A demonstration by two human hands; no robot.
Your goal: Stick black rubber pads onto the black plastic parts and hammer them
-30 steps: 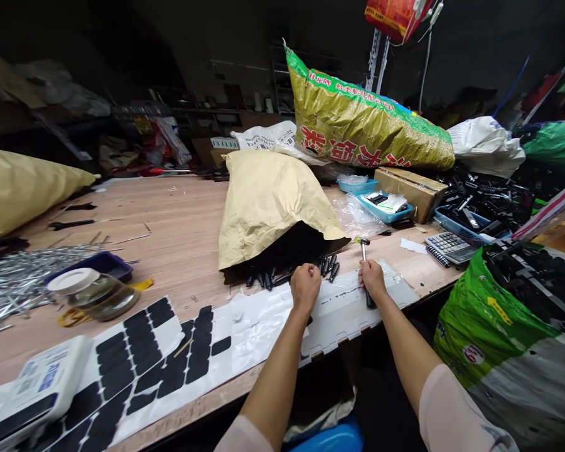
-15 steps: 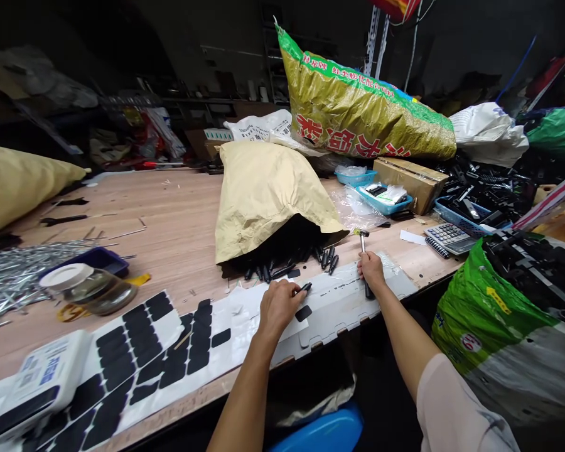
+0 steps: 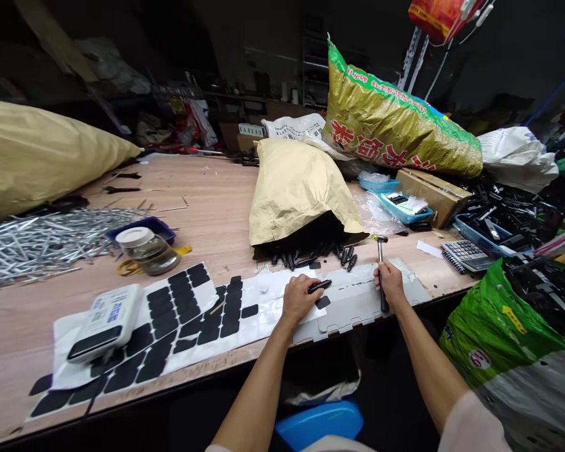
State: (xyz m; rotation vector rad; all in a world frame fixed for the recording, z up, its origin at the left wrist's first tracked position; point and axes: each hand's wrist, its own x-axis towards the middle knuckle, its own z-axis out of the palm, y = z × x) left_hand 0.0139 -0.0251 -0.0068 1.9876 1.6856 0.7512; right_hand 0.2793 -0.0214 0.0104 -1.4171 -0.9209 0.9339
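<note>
My left hand pinches a small black elongated part, which points out to the right over the grey board. To its right, my right hand is wrapped round the handle of a small hammer, whose head points away from me. More black parts lie at the mouth of a tan sack just beyond my hands. A black rounded pad lies beside my left hand, near white sheets with rows of similar black pads.
A white scale-like device, a lidded jar and a pile of metal rods occupy the left side. Blue baskets, a cardboard box and a calculator stand on the right. A green sack is at the table's front right.
The view has swung left, so things appear further right. The black part in my left hand now shows more of its length. My right hand still grips the hammer.
</note>
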